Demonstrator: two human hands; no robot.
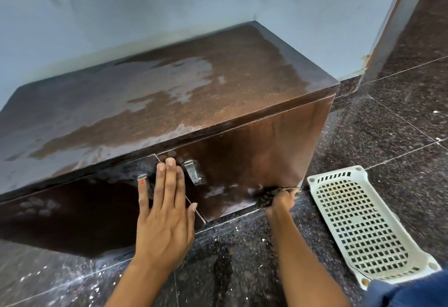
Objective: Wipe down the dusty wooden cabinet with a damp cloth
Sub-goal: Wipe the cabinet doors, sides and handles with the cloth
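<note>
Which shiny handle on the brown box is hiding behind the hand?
The left metal handle. The flat left hand covers most of it, so only its top shows. The right metal handle on the wooden cabinet is fully visible beside the fingers.

One wooden cabinet [169,93] against wall. Two doors on its front: left door [72,209], right door [254,161]. Two metal handles: right handle [192,171] plain to see, left handle [142,177] mostly hidden behind fingers. One dark cloth [266,196], at bottom corner of right door. Two hands in view: left hand [164,209], right hand [282,201]. One white perforated plastic tray [312,180] on floor. Floor tiles too many and too cut off to count.
</note>
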